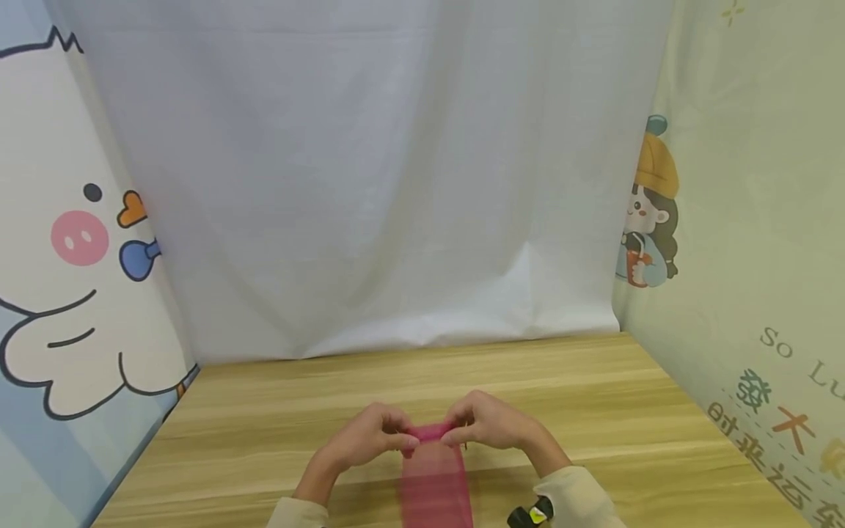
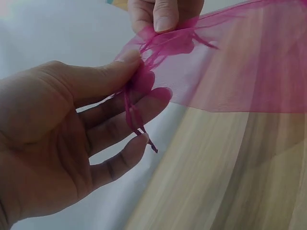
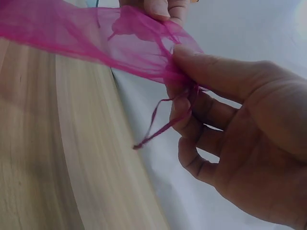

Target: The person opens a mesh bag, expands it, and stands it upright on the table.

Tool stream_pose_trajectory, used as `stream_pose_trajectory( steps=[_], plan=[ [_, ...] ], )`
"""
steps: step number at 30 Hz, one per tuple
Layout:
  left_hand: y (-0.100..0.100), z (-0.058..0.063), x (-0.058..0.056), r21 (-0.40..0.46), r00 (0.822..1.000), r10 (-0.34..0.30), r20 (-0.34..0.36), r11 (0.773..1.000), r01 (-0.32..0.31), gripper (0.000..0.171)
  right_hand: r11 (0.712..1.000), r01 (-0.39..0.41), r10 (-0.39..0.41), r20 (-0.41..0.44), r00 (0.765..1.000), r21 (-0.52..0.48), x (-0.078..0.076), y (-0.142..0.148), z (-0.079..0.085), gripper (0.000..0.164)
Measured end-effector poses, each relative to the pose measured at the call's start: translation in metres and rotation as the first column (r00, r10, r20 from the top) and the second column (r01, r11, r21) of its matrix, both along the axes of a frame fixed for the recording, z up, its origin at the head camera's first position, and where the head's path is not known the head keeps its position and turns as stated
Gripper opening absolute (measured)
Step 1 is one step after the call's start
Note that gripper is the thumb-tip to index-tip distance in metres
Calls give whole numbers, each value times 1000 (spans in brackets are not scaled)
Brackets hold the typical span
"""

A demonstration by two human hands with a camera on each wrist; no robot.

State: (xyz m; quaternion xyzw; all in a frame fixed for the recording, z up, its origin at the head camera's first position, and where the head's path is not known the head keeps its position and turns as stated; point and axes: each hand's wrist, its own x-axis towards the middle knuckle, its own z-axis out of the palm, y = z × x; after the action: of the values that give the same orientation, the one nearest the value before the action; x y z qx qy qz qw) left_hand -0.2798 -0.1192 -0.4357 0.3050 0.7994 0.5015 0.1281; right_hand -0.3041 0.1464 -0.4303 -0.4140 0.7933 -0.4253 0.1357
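A sheer pink drawstring pouch (image 1: 436, 484) is held by its gathered top edge over the near part of the table, centred between the two hands; its far end is cut off by the head view. One upper corner is pinched between thumb and fingers of the left hand (image 1: 363, 436), the other by the right hand (image 1: 491, 422); on both, the remaining fingers are loosely bent. A thin drawstring loop (image 3: 165, 125) is left dangling by the right fingers, and another loop (image 2: 128, 112) by the left.

The step in hand is judged to be the handling of the pouch's mouth. It is best done with light, even tension from both sides, the loops held clear of the fingers, since such flimsy mesh could easily be snagged or bunched.

Beyond, the table (image 1: 264, 411) is backed by a white curtain (image 1: 317, 183).
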Motion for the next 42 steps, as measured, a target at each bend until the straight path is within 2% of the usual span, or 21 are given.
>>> stream_pose_trajectory(
  steps=[5,16,23,31,36,42],
  plan=[
    [-3,2,2,-12,999,-33,16,999,33,13,1000,-19,19,12,1000,11,3,0,2,11],
    [-5,5,3,-75,998,-60,-34,996,57,19,999,-9,7,33,999,33,6,1,5,7],
    [-5,5,1,-72,998,-52,-33,996,49,32,999,-6,5,29,1000,42,7,3,6,21],
    [-12,6,3,-87,999,-42,-11,995,40,35,996,-71,71,-14,997,52,3,-2,9,39],
    [-10,8,4,-101,998,-60,3,993,60,37,995,-72,73,-18,997,68,4,1,9,36],
    [-5,6,2,-69,999,-28,-39,997,26,35,994,-105,105,38,994,-8,8,6,11,16]
  ],
)
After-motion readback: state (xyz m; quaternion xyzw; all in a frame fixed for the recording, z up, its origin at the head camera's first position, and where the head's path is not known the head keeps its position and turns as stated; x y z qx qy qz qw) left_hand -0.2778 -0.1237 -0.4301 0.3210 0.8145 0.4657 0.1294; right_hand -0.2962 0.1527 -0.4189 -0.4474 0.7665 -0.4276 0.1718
